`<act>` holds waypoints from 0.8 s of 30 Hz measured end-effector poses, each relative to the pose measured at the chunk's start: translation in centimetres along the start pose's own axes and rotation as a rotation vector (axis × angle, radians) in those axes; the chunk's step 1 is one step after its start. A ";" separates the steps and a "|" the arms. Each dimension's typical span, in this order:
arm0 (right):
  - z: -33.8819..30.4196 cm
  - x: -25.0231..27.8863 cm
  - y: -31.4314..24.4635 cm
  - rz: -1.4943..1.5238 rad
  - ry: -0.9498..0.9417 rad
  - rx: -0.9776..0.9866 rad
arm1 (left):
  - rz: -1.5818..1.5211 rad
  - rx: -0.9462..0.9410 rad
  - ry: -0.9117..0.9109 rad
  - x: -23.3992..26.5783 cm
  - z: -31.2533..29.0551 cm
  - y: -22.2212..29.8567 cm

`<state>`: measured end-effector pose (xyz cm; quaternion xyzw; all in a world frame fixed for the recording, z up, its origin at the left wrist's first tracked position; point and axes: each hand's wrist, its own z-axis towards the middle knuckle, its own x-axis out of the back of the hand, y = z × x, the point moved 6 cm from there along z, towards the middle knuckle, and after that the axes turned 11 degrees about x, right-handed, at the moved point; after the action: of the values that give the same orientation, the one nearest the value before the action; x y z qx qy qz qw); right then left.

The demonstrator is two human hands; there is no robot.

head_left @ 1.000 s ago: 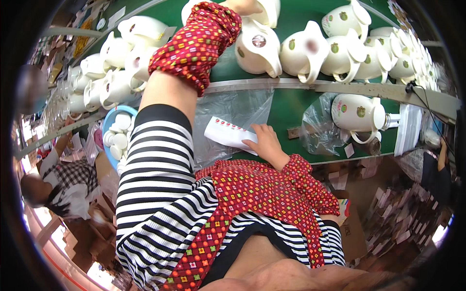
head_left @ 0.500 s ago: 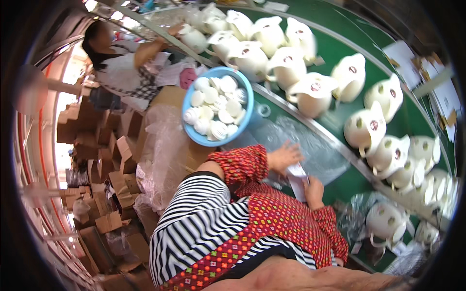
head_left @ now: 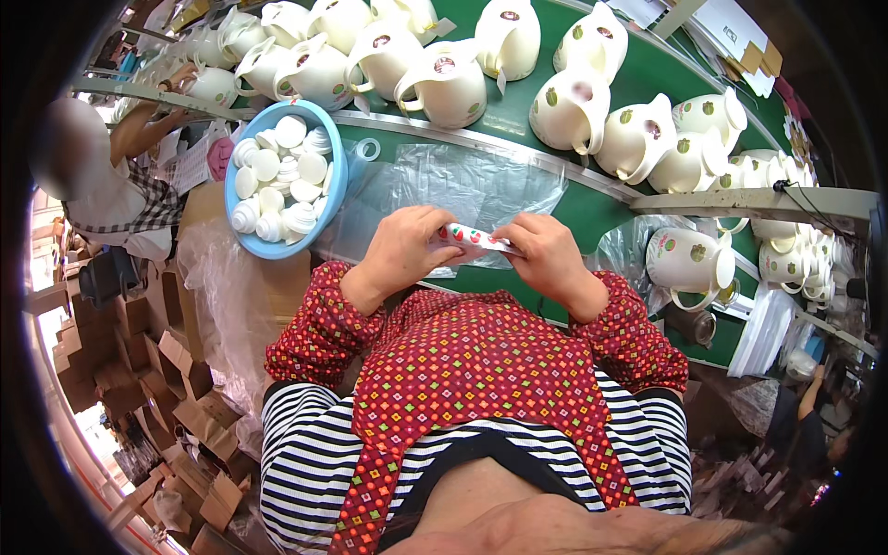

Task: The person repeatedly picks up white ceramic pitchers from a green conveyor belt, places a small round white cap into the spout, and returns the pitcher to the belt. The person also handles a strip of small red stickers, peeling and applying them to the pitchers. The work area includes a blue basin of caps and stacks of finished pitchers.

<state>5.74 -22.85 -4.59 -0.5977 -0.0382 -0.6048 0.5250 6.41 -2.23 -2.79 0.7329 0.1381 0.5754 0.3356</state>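
A clear plastic sheet lies on the green desk, and a metal rail separates it from rows of cream jugs. A blue basin of white caps stands at left. The white strip is between the left hand and right hand, each grip narrow, pinching one end. A second ago, the left arm reached toward the jugs while the strip lay by the right hand.

I can read no wording: just red print on the slim white strip I hold, a round dark-red label on a cream, round-bellied pitcher at twelve o'clock, and pink marks on another cream pitcher at three.
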 end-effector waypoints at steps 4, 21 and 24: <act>2.1 2.6 -3.6 0.055 0.152 0.080 | -0.069 -0.115 0.061 2.1 -0.9 0.5; 11.1 0.0 -6.6 0.090 0.426 -0.212 | -0.762 0.144 -0.454 9.9 2.9 -10.3; 12.1 0.1 -7.3 0.035 0.488 -0.120 | -0.984 0.308 -0.571 9.7 3.2 -11.9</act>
<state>9.03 -11.50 3.20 -0.4647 0.1360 -0.7230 0.4928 14.44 11.14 -3.61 0.7490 0.4481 0.1054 0.4766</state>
